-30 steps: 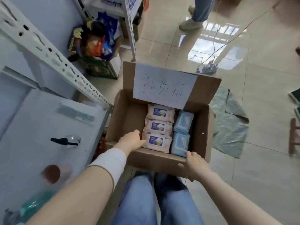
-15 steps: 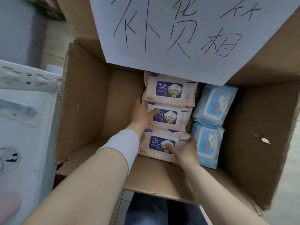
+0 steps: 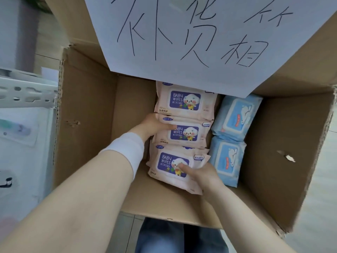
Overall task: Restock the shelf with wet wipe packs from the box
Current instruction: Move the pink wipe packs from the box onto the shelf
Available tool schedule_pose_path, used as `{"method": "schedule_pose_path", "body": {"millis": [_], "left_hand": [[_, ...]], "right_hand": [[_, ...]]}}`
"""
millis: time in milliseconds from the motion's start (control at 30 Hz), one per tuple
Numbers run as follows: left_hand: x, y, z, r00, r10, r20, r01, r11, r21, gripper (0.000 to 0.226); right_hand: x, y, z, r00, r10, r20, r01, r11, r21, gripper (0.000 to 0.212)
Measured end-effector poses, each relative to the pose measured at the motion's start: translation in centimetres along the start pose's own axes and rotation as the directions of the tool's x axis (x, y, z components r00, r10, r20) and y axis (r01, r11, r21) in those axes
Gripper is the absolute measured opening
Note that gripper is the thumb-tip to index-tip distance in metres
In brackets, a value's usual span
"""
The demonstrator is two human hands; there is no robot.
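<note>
An open cardboard box (image 3: 87, 114) holds three pink baby wipe packs in a row and two blue packs to their right. My left hand (image 3: 155, 125) grips the left end of the middle pink pack (image 3: 189, 133), thumb on its top. My right hand (image 3: 202, 175) holds the near pink pack (image 3: 169, 165) at its right end, thumb on the label, and that pack is tilted up. The far pink pack (image 3: 186, 99) lies partly under the paper sign. The blue packs (image 3: 235, 117) (image 3: 226, 159) are untouched.
A white paper sign (image 3: 182, 42) with handwritten characters hangs from the box's far flap. The white metal shelf (image 3: 23, 125) with a perforated rail stands at the left, right beside the box. My jeans (image 3: 164, 236) show below the box's near wall.
The view has closed in on the box. My hands went from its near rim down inside, and each has taken hold of a pink pack; the near pack has tilted up.
</note>
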State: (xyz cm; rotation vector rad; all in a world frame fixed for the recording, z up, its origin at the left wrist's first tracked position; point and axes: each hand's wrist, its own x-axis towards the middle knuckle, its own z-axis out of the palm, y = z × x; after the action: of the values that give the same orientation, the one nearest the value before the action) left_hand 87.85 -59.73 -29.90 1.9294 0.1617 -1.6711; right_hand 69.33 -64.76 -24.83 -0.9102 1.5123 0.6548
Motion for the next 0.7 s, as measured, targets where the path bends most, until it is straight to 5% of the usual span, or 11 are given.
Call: {"method": "schedule_pose_path", "body": {"millis": [267,467,600,700], "left_hand": [[-6.3,0.0,2.2,0.966,0.051,-0.254,-0.064,0.997,-0.043,0.053],[-14.3,-0.1,-0.3,0.893,0.149,-0.425,-0.234,0.96,-0.156,0.029],[-23.3,-0.3,-2.4,0.793,0.175,-0.583,-0.406,0.866,-0.293,0.035],[-31.3,-1.4,-3.7,0.707,0.175,-0.685,-0.533,0.769,-0.353,0.042]], "right_hand": [[-4.9,1.3,-6.0,0.997,0.001,0.073,-0.014,0.984,0.18,0.028],[-11.1,1.8,-10.0,0.969,-0.163,0.186,0.121,0.968,0.218,0.069],[-16.7,1.2,-10.6,0.907,-0.315,0.281,0.233,0.929,0.289,0.075],[-21.8,1.1,-10.0,0.829,-0.425,0.363,0.334,0.897,0.288,0.054]]}}
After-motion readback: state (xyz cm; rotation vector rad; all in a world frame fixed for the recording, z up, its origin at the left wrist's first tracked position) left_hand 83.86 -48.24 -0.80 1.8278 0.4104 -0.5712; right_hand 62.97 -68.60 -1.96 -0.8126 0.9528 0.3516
